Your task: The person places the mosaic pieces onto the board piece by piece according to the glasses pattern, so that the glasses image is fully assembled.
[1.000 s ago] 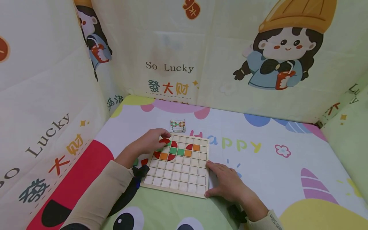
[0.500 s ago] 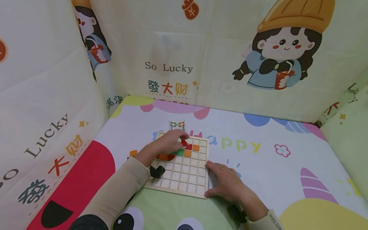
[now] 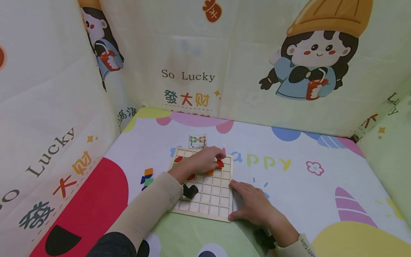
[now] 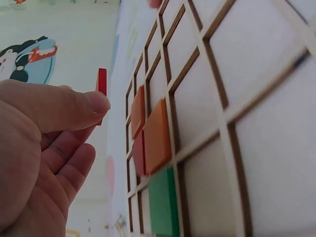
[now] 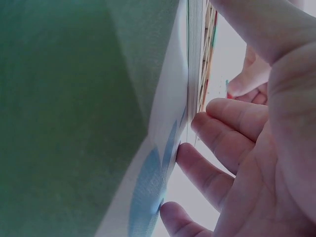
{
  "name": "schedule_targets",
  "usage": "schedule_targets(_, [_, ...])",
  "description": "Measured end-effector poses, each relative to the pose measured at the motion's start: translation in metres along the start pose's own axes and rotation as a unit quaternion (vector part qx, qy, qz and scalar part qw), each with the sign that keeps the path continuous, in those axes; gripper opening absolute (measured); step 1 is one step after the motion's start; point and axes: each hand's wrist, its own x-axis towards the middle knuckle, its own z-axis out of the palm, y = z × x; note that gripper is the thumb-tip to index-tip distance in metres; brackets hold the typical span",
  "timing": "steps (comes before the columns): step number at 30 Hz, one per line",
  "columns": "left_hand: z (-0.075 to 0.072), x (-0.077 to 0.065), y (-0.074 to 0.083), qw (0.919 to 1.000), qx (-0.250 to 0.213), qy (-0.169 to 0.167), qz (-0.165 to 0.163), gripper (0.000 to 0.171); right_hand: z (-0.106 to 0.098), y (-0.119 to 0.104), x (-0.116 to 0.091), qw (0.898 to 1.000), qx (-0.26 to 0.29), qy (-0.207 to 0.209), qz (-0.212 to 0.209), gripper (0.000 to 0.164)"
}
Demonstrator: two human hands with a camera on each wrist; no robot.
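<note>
My left hand [image 3: 205, 159] pinches a red tile [image 4: 102, 81] between thumb and fingers, over the upper right of a wooden grid board [image 3: 208, 200]. In the left wrist view the tile is held edge-on, apart from the board. Orange [image 4: 158, 134], dark red [image 4: 140, 154] and green [image 4: 164, 202] tiles sit in the grid's cells. The left hand and forearm hide part of the laid tiles in the head view. My right hand [image 3: 253, 202] rests along the board's right edge, thumb near the near corner, fingers spread and loosely extended.
A small pattern card [image 3: 197, 141] lies just beyond the board. Left of the board are loose tiles: an orange one [image 3: 148, 172], a green one [image 3: 148, 182] and some blue ones [image 3: 142, 180]. Printed cloth walls [image 3: 237, 71] enclose the table at the back and sides.
My left hand has moved right across the board, from its upper left to its upper right, carrying a red tile. The loose tiles at left have come into view. The right hand has stayed put.
</note>
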Motion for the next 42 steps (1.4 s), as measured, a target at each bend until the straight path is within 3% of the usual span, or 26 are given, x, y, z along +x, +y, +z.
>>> schedule_targets(7, [0.009, 0.013, 0.002, 0.9998, 0.014, -0.005, 0.014, 0.033, -0.002, -0.001, -0.001, 1.0, 0.002, 0.0, -0.003, 0.106])
schedule_targets(13, [0.013, 0.019, 0.002, 0.9997, 0.022, -0.011, 0.002, 0.035, -0.002, -0.001, -0.001, 1.0, -0.001, 0.001, -0.003, 0.105])
schedule_targets(20, [0.017, 0.021, 0.003, 0.9997, 0.01, -0.014, -0.016, 0.036, -0.002, -0.001, -0.001, 1.0, -0.002, 0.005, -0.007, 0.104])
schedule_targets(34, [0.021, 0.022, 0.001, 0.9999, 0.006, -0.007, 0.01, 0.031, 0.0, 0.0, 0.0, 1.0, -0.014, 0.015, -0.015, 0.103])
schedule_targets(42, [0.017, 0.017, 0.0, 0.9999, 0.01, -0.002, -0.003, 0.033, 0.001, 0.001, 0.001, 1.0, -0.015, 0.016, -0.016, 0.103])
